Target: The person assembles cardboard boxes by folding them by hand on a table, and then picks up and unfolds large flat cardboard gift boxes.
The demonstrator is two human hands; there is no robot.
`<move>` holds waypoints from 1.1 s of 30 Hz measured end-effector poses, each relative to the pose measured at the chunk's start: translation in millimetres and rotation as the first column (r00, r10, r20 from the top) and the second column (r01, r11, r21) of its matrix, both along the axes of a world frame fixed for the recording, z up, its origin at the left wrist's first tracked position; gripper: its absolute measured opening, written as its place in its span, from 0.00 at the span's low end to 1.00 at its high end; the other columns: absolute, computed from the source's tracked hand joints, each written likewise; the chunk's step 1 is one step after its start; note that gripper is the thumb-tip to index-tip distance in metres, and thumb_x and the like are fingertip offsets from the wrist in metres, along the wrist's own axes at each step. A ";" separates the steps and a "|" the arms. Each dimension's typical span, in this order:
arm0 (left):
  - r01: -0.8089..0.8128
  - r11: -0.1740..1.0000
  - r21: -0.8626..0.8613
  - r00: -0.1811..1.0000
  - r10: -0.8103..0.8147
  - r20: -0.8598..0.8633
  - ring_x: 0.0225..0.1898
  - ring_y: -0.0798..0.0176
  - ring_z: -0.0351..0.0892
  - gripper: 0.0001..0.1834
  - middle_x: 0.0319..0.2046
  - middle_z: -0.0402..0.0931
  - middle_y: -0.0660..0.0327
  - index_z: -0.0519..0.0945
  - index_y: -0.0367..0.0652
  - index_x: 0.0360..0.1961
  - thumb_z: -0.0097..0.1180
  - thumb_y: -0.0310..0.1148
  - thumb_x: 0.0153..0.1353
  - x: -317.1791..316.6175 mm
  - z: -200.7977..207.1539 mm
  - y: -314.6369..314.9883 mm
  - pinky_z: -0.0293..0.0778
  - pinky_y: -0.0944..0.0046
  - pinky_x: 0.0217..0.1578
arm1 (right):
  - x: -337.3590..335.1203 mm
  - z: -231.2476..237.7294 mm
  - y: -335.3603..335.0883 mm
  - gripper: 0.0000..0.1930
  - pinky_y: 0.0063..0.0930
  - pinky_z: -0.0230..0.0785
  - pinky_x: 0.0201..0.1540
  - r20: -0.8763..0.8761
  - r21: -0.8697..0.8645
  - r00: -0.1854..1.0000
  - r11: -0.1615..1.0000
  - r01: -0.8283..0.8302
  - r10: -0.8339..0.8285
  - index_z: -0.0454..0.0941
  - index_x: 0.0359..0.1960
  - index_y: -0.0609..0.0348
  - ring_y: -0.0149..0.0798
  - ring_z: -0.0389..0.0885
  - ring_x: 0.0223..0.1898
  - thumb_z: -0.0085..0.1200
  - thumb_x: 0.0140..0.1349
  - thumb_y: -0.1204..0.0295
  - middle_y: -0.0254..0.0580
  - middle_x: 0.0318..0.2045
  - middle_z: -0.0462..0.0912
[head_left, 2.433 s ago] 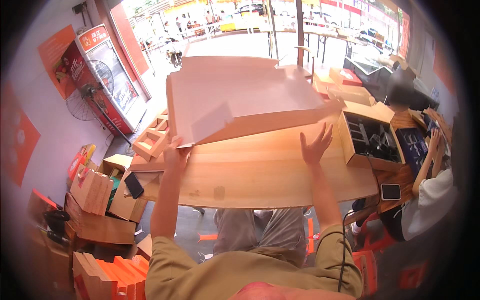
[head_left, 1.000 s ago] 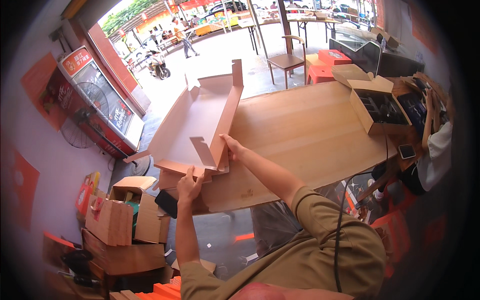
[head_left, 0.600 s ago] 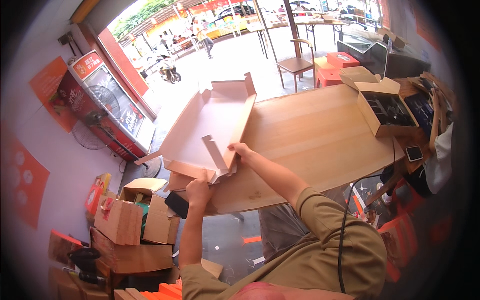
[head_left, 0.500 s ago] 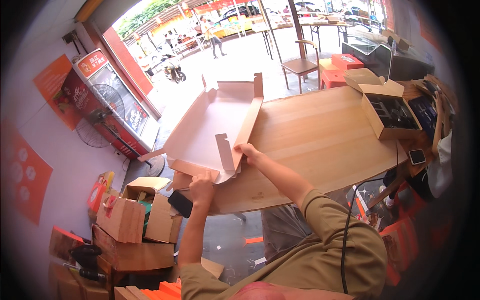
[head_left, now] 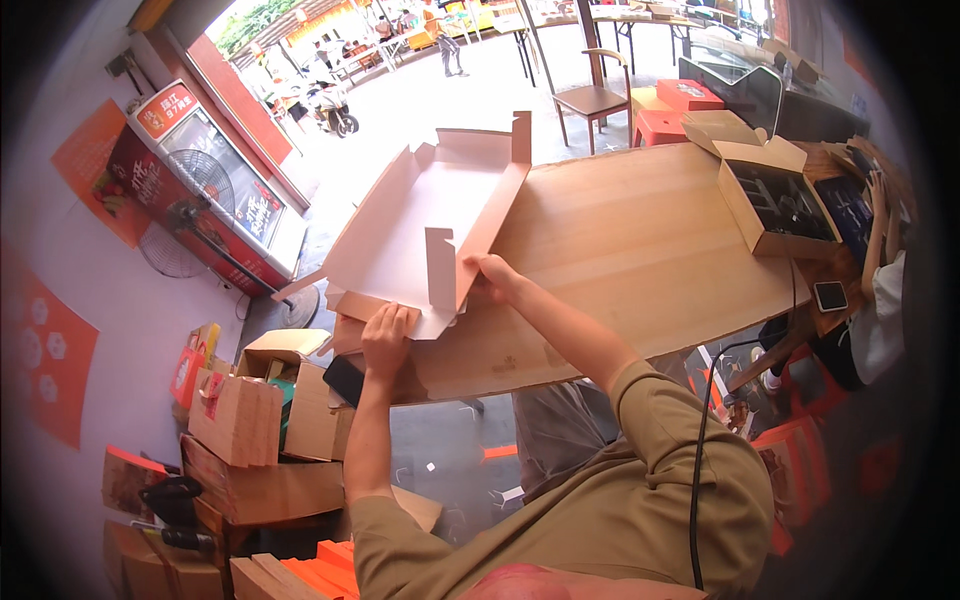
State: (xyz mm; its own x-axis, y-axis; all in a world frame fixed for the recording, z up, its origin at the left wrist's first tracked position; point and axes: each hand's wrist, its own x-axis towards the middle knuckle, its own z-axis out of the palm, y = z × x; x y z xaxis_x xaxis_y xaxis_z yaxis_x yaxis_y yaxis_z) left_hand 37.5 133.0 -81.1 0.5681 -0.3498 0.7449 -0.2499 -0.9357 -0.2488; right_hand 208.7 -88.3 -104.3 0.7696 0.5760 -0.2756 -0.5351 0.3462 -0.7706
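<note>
A large, shallow, partly folded cardboard box (head_left: 400, 230), pale inside and brown outside, lies on the left part of the table with its walls raised. My left hand (head_left: 386, 338) is closed over the near end flap, fingers on its upper edge. At the near right corner, my right hand (head_left: 495, 277) pinches the long right side wall. Between my two hands an end tab (head_left: 440, 268) stands upright. The undersides of both hands' grips are hidden.
The box rests on a wooden-looking table (head_left: 620, 240). A black phone (head_left: 344, 381) lies by its near left edge. An open carton (head_left: 775, 215) with dark items stands at the right, near another person's arm (head_left: 876, 235). Stacked cartons (head_left: 235, 420) and a fan (head_left: 200, 190) are at left.
My left hand has shifted a little left along the near flap, with its fingers now further over it. My right hand keeps its hold on the side wall. The whole view has shifted slightly.
</note>
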 end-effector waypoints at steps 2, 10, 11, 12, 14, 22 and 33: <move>0.018 0.999 -0.034 1.000 -0.018 0.014 0.45 0.46 0.86 0.09 0.41 0.85 0.51 0.80 0.40 0.40 0.61 0.25 0.57 3.5 6.2 4.0 0.82 0.51 0.43 | 0.7 7.4 -7.9 0.27 0.41 0.72 0.55 -0.033 0.034 0.999 0.999 -0.032 0.034 0.77 0.53 0.56 0.37 0.79 0.50 0.41 0.72 0.45 0.40 0.46 0.83; 0.054 0.998 0.020 0.998 -0.054 -0.035 0.43 0.49 0.86 0.10 0.39 0.84 0.55 0.81 0.41 0.41 0.61 0.27 0.57 7.9 10.2 3.8 0.82 0.53 0.41 | 0.2 1.2 -11.6 0.44 0.52 0.64 0.66 -0.202 0.063 0.979 0.997 0.035 -0.022 0.70 0.65 0.57 0.48 0.74 0.62 0.22 0.70 0.32 0.45 0.59 0.79; 0.065 0.997 0.031 0.997 -0.064 -0.042 0.43 0.50 0.85 0.11 0.39 0.84 0.56 0.82 0.41 0.42 0.60 0.28 0.57 8.7 7.8 1.8 0.82 0.54 0.41 | -1.7 -0.2 -7.5 0.43 0.52 0.65 0.66 -0.165 0.091 0.986 0.996 0.018 -0.003 0.70 0.66 0.56 0.48 0.74 0.62 0.23 0.70 0.32 0.45 0.59 0.79; 0.066 0.997 0.040 0.996 -0.063 -0.061 0.42 0.50 0.85 0.10 0.38 0.83 0.56 0.82 0.41 0.41 0.61 0.28 0.58 9.3 5.8 0.2 0.81 0.54 0.41 | -3.5 -1.3 -3.3 0.43 0.52 0.65 0.66 -0.125 0.118 0.992 0.993 -0.003 0.018 0.70 0.66 0.56 0.48 0.74 0.63 0.23 0.70 0.33 0.45 0.59 0.79; 0.068 0.996 0.052 0.992 -0.062 -0.112 0.40 0.51 0.84 0.09 0.37 0.82 0.57 0.83 0.40 0.41 0.62 0.30 0.60 9.2 3.2 -3.1 0.80 0.54 0.41 | -5.3 -1.7 4.7 0.41 0.50 0.68 0.64 -0.061 0.170 0.998 0.985 -0.023 0.034 0.69 0.66 0.55 0.46 0.75 0.63 0.25 0.70 0.34 0.45 0.59 0.79; 0.054 0.998 0.014 0.995 -0.052 -0.084 0.49 0.46 0.81 0.17 0.44 0.81 0.53 0.83 0.41 0.46 0.62 0.30 0.54 9.5 2.7 1.4 0.75 0.47 0.53 | 7.9 -9.4 31.1 0.29 0.46 0.74 0.60 -0.015 0.139 1.000 0.990 0.027 -0.025 0.70 0.64 0.53 0.44 0.79 0.60 0.35 0.74 0.46 0.44 0.60 0.78; 0.094 0.995 -0.038 0.987 -0.098 -0.131 0.52 0.47 0.82 0.14 0.46 0.83 0.52 0.84 0.40 0.47 0.61 0.31 0.59 18.5 15.5 28.8 0.78 0.49 0.52 | 16.9 -0.6 48.5 0.21 0.49 0.80 0.53 0.054 -0.077 0.996 0.994 0.081 -0.077 0.70 0.61 0.65 0.43 0.82 0.55 0.47 0.73 0.65 0.48 0.55 0.80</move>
